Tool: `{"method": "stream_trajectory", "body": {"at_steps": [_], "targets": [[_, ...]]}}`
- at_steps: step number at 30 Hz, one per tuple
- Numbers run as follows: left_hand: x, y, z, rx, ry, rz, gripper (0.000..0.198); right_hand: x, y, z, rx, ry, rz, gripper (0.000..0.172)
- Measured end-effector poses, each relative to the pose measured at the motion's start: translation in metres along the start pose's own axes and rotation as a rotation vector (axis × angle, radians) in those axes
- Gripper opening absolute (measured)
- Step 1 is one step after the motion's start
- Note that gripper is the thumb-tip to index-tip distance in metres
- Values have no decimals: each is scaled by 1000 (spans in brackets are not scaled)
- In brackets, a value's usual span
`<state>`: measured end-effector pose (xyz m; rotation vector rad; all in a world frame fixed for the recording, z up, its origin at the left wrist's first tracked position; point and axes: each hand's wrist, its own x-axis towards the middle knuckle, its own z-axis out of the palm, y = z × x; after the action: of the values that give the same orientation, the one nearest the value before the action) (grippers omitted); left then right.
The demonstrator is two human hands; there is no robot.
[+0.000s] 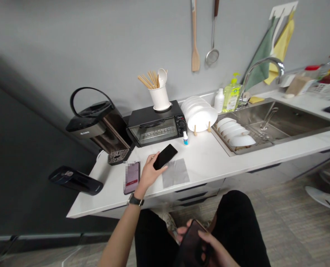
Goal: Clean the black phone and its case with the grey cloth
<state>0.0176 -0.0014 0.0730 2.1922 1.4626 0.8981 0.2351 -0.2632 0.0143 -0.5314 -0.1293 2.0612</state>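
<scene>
Your left fingers (pixel 154 157) hold a black phone (pixel 165 155), right fingers (pixel 208 238) a nearer phone (pixel 191 241); the far oven (pixel 154 131) reads "Midea".

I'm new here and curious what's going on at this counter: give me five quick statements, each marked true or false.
1. The left hand holds a black smartphone. True.
2. The right hand is empty. False: it holds a dark phone-shaped object.
3. A white utensil holder stands atop the toaster oven. True.
4. The gray sheet lies in the sink. False: it lies on the white countertop.
5. White plates stand right of the toaster oven. True.
</scene>
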Motion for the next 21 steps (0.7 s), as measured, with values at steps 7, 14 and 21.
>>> {"method": "stream_trajectory", "body": {"at_steps": [7,14,21], "targets": [[68,-47,45,124,-187,49,67,12,11,37,-112,-289,7,53],[76,-56,55,108,-196,12,63,9,-5,37,19,-200,34,45],[67,-39,49,63,-198,1,63,9,-53,25,40,-1,-96,38]]}}
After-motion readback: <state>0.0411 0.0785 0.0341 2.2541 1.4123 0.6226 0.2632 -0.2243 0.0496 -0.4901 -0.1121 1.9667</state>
